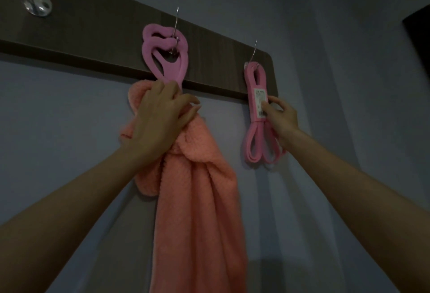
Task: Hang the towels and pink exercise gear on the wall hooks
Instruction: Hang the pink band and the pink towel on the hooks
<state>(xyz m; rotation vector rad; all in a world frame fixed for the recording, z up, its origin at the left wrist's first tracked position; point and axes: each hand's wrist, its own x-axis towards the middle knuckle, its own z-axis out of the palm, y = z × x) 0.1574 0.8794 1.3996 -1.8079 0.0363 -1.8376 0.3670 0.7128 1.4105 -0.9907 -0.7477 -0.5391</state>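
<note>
left hand [160,118]: towel [197,199], right hand [282,118]: band [253,83]

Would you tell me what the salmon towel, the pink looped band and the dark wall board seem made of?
Salmon towel: plush microfibre or terry, from its nubbly pile. Pink looped band: probably rubber or latex, smooth flat strips. Dark wall board: wood or laminate, faint grain.

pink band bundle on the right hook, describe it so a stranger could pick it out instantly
Find the dark wooden board across the wall, then its rightmost wire hook near the rounded end. The band bundle hangs there: thin flat pink loops wrapped with a white label, unlike the thick foam loops and peach towel to its left.
</note>
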